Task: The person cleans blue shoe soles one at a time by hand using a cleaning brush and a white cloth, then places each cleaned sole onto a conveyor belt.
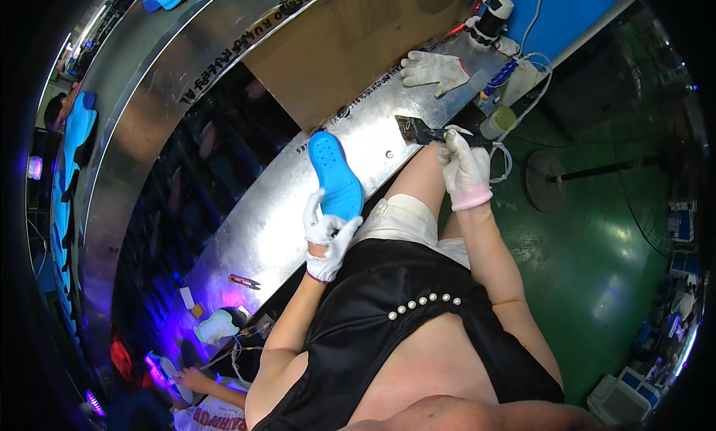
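1. Blue sole (337, 179): centre of frame, over the metal bench (257, 218). Looks like moulded foam: probably light, bendy, not fragile. Smooth face could slip in cloth gloves.
2. Hold it by the side edges at its lower end, leaving the face clear.
3. Your left hand (328, 244): finger and thumb straddle that end; can't tell if they're pinching.
4. Your right hand (464, 166), right of centre: fingers wrapped round the handle of a black tool (418, 130).
5. Count: one sole by you, one tool, one loose glove (434, 71) upper right, one snips (243, 282) lower left. Blue soles (78, 125) far left: several, overlapping, uncountable.
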A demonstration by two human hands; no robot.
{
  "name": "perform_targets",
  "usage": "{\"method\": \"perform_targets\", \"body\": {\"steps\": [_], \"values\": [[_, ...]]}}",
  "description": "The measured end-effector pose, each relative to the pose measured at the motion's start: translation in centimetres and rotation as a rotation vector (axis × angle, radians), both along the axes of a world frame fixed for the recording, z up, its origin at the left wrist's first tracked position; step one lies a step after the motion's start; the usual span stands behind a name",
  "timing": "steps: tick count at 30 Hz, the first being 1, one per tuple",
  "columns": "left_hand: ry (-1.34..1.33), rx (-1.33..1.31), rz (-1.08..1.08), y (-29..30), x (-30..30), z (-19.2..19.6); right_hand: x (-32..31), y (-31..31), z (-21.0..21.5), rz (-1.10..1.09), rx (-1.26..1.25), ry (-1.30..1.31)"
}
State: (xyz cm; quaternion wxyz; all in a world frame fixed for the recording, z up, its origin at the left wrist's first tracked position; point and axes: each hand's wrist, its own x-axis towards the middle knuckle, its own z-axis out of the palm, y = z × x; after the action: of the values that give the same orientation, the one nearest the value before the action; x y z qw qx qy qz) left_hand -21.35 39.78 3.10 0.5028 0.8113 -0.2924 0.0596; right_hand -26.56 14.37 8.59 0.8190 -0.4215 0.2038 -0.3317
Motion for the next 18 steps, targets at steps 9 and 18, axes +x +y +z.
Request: {"method": "perform_targets", "body": {"steps": [9, 18], "values": [[1.67, -1.338, -0.898, -3.5, 6.1, -4.3, 3.2, 1.9, -0.9, 0.211, -0.107, 0.267], [1.542, -1.334, -0.242, -7.3, 4.1, -1.2, 5.6, 8.1, 2.3, 0.213, -1.709, 0.584]]}}
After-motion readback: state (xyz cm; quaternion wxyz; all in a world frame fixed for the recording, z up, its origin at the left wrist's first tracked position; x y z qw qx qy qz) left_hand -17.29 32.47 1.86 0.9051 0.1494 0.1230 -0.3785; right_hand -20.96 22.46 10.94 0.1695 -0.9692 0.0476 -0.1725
